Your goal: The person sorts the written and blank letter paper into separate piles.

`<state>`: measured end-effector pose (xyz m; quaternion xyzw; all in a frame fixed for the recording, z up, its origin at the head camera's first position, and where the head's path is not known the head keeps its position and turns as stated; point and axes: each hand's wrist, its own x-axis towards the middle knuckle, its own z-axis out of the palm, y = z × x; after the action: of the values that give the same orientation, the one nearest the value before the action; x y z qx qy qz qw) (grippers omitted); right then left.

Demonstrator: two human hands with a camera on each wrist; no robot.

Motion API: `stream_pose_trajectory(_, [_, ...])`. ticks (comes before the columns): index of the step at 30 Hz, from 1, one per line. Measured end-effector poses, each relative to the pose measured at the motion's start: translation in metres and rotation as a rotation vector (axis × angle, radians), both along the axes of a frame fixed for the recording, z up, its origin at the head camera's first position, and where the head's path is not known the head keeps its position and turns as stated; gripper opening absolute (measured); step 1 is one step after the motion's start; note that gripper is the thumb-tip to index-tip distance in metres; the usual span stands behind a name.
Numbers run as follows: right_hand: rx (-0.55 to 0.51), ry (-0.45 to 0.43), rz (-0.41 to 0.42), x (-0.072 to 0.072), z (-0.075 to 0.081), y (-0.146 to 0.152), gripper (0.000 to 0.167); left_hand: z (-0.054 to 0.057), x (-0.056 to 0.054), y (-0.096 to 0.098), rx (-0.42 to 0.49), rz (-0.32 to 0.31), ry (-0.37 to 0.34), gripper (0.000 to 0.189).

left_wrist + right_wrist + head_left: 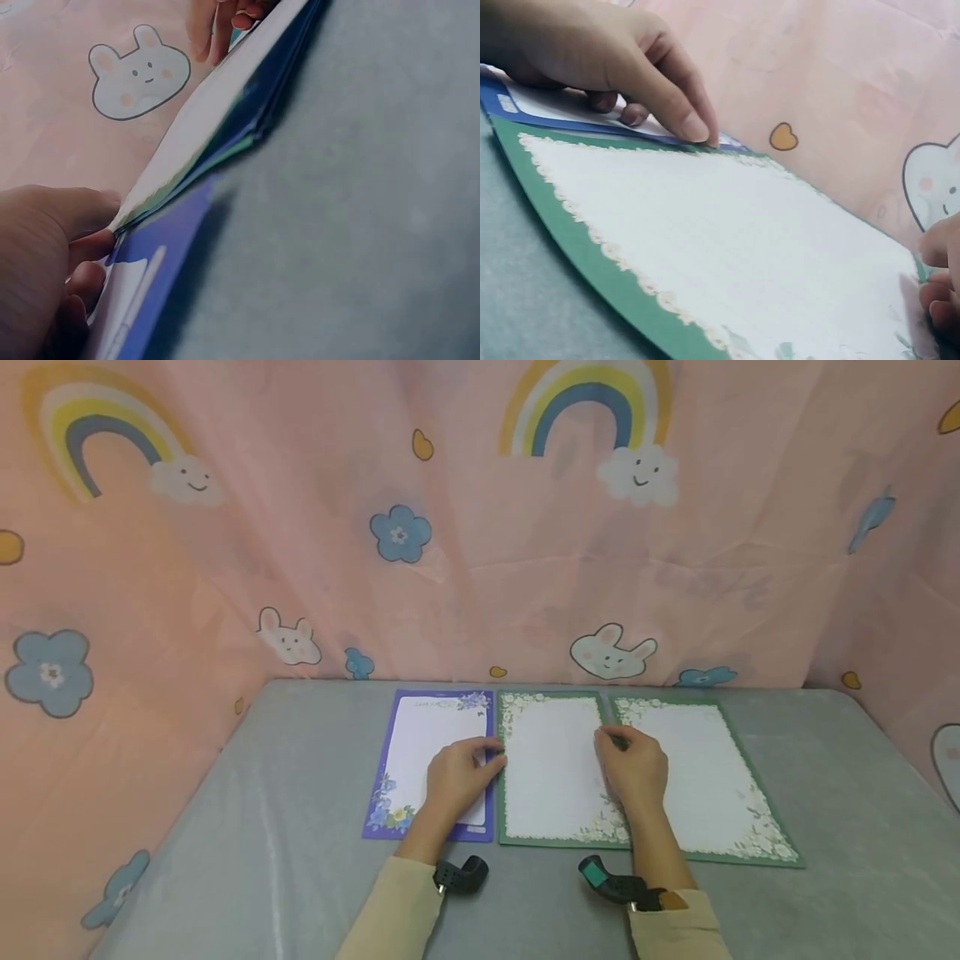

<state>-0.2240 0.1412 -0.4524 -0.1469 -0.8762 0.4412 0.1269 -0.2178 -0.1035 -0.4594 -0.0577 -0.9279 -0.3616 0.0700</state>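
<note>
Three sheets of bordered paper lie side by side. The middle one, a green-bordered sheet (551, 777) with white flowers, is between the two hands. My left hand (456, 777) pinches its left edge between thumb and fingers, above the purple-bordered sheet (431, 735). At its right edge my right hand (637, 768) pinches the paper, with curled fingers partly hidden in the head view. In the left wrist view the held sheet (195, 127) bends, and its near edge stands off the table, showing dark blue and green layers. The right wrist view shows both hands at opposite edges.
Another green-bordered sheet (712, 777) with white flowers lies to the right, partly behind the right forearm. A grey cloth covers the table (300, 793). Behind it hangs a pink curtain (480, 585) with rainbows, flowers and rabbits. Each wrist wears a black band.
</note>
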Motion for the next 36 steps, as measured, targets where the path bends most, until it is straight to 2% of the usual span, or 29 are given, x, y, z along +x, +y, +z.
stream_pose_trajectory(5, [0.014, 0.091, -0.047, 0.0, -0.008, -0.005, 0.029, -0.003, -0.002, 0.001, 0.031, 0.013, 0.01, 0.02])
stream_pose_trajectory(11, [0.06, 0.163, -0.034, 0.0, -0.01, -0.006, 0.025, -0.004, -0.004, 0.002, 0.025, 0.012, 0.018, 0.019])
stream_pose_trajectory(14, [0.077, 0.155, 0.05, 0.002, -0.01, -0.003, 0.025, -0.003, -0.004, 0.001, 0.014, 0.013, 0.021, 0.019])
stream_pose_trajectory(19, [0.057, 0.079, 0.242, 0.009, -0.003, 0.012, 0.026, -0.001, -0.004, 0.0, 0.009, 0.007, 0.029, 0.021])
stream_pose_trajectory(22, [0.023, 0.066, 0.287, 0.015, -0.002, 0.021, 0.026, -0.001, -0.003, 0.0, 0.019, 0.007, 0.031, 0.022])
stream_pose_trajectory(25, [0.025, 0.114, 0.282, 0.02, -0.006, 0.023, 0.022, -0.002, -0.002, 0.0, 0.031, 0.014, 0.026, 0.023])
stream_pose_trajectory(28, [0.04, 0.183, 0.241, 0.025, -0.009, 0.023, 0.017, -0.004, -0.002, 0.0, 0.044, 0.017, 0.025, 0.024])
stream_pose_trajectory(36, [0.021, 0.331, 0.183, 0.024, -0.014, 0.02, 0.011, -0.004, -0.003, 0.001, 0.069, 0.041, 0.022, 0.021])
